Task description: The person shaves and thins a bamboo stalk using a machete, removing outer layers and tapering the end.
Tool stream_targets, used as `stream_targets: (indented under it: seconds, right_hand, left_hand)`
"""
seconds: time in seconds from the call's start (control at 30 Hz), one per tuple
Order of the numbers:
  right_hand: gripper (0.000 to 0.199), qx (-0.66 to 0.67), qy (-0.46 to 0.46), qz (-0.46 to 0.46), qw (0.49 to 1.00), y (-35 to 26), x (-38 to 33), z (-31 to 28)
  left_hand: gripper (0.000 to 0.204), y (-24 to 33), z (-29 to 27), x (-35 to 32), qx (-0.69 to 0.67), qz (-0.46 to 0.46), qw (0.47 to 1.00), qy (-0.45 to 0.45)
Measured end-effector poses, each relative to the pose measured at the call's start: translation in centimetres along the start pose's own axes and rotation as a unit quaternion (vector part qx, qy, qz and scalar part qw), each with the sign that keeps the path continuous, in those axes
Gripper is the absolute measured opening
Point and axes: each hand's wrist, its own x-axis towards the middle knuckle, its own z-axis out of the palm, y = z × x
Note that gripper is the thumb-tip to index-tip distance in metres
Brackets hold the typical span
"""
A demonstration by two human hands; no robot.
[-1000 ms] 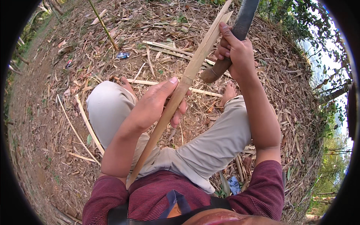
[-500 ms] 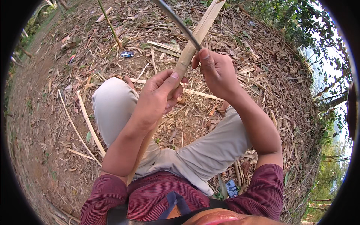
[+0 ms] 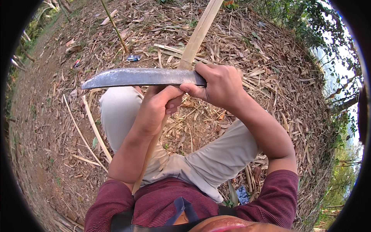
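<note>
At the centre of the head view, a seated person holds a long split bamboo strip (image 3: 199, 34) that runs from the lap up toward the rim at 12 o'clock. The left hand (image 3: 156, 110) is wrapped closed around the strip near its middle, thumb pointing toward 1 o'clock. Just beside it, at 2 o'clock from it, the right hand (image 3: 220, 85) is clenched around the handle of a machete (image 3: 141, 77); the handle itself is hidden inside the fist. The curved grey blade lies crosswise over the strip, its tip pointing toward 9 o'clock, and passes just above the left hand. Below the hands, at 6 o'clock, show the pale trousers (image 3: 208, 162) and the maroon striped sleeves (image 3: 270, 197). Dry bamboo shavings and leaves (image 3: 270, 77) cover the ground all around. A small blue wrapper (image 3: 133, 58) lies at 11 o'clock, well apart from the hands.
</note>
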Motion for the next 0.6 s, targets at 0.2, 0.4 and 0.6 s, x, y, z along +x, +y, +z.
stream_targets:
  seconds: [0.2,0.4,0.6]
  right_hand:
    - [0.063,-0.014,0.016,-0.047,0.999,1.5,0.7,0.7]
    - [0.065,-0.045,0.048,-0.075,0.995,2.9,1.7,0.9]
    - [0.083,0.061,-0.016,0.294,0.954,8.9,4.6,-3.5]
  left_hand:
    - [0.012,-0.1,0.3,-0.1,0.066,0.012,0.997,0.035]
    - [0.013,0.6,0.6,0.4,0.094,0.014,0.994,0.056]
    - [0.027,0.3,-0.5,-0.7,0.019,-0.02,0.999,0.033]
